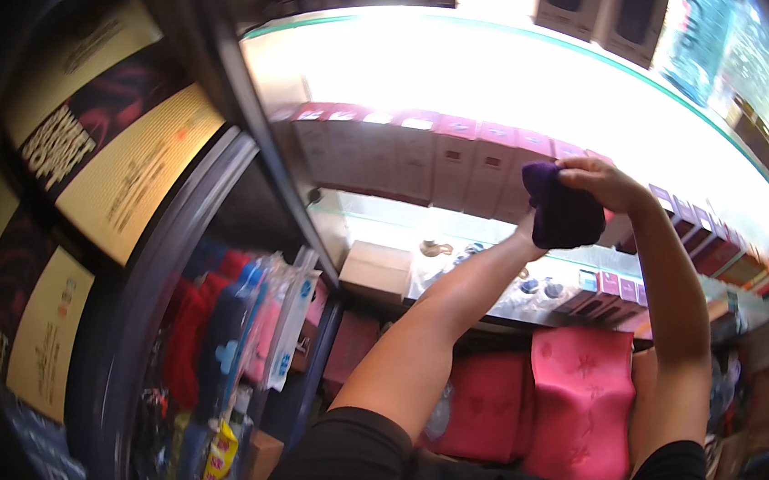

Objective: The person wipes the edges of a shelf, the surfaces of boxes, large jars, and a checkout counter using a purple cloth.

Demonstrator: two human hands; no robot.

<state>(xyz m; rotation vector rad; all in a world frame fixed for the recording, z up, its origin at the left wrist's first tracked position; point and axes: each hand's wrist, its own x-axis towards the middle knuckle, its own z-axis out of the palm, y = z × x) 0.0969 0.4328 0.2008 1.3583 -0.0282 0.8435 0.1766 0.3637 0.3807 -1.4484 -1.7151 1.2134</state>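
Note:
A dark purple cloth (566, 214) is raised in front of a row of boxes on the lit shelf. My right hand (605, 179) pinches its upper right edge between thumb and fingers. At the cloth's lower left is my left hand (528, 233); its fingers are hidden behind the fabric, so their grip does not show. Tall pink-topped boxes (456, 155) stand side by side behind and left of the cloth. Below it, small wrapped items (529, 287) sit on the lower shelf.
Glass shelf edges (598, 53) curve across the top right. Packaged goods (254, 320) fill a dark-framed rack (117, 318) at left, beside gold boxes (139, 179). A cardboard box (377, 268) sits on the lower shelf. Pink-red packages (584, 401) lie beneath my arms.

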